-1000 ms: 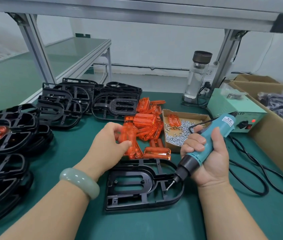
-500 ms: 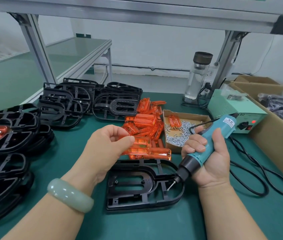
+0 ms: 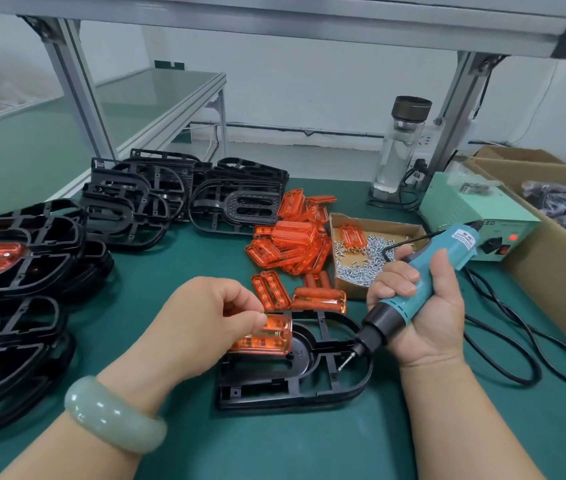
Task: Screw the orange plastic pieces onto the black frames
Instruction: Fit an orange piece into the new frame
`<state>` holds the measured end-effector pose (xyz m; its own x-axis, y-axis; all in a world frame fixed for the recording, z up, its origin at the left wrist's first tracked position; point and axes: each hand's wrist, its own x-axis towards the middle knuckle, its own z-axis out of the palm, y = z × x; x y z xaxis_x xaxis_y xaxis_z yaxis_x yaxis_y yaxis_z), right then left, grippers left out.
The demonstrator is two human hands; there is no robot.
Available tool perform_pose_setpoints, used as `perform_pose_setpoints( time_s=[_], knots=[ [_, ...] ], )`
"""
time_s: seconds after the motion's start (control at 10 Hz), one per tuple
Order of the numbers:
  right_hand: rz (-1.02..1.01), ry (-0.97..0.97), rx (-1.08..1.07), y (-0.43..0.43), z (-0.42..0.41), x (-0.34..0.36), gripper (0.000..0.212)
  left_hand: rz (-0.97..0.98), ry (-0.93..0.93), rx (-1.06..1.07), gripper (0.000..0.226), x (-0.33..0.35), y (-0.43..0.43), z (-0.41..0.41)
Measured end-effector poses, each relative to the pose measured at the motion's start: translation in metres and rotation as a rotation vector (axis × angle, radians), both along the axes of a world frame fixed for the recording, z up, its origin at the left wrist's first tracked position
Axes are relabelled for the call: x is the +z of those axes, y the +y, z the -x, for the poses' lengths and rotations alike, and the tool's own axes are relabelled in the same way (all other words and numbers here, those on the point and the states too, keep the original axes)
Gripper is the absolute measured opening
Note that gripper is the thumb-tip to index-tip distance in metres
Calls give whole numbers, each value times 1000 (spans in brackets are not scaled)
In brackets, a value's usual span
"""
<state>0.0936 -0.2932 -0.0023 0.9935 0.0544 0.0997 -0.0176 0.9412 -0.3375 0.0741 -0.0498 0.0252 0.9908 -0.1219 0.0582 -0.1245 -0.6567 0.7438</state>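
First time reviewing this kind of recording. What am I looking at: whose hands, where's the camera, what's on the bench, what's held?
No robot here: these are a person's two bare hands, filmed by one wide-angle camera worn on the head, looking down at a green bench. The left hand pinches an orange plastic piece over a black frame lying in front. The right hand grips a teal electric screwdriver, tip pointing at that frame. Behind lie a pile of orange pieces, a cardboard tray of screws and stacks of black frames; at left, frames with orange pieces fitted.
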Motion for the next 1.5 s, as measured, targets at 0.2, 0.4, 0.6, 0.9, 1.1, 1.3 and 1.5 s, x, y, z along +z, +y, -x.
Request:
perform_pose_setpoints(
  time_s=[0.2,0.4,0.6,0.9,1.1,1.3,1.5],
  knots=[
    [-3,2,-3,0,0,0,61,-188,17,-48,17,-4,-1,-3],
    [9,-2,-6,1,0,1,63,-271,-52,-46,16,-11,-8,2],
    [8,-5,-5,1,0,1,63,-272,-76,-3,11,-22,-11,8],
    [11,-1,-10,2,1,1,63,-249,-130,45,2,-31,-14,13],
    [15,0,-7,2,1,1,63,-206,-185,14,4,-29,-8,15],
    [14,3,-9,3,1,1,63,-263,-104,-157,8,-26,-2,16],
    [20,1,13,4,2,1,61,-247,-113,-190,14,-30,-4,15]
  ],
)
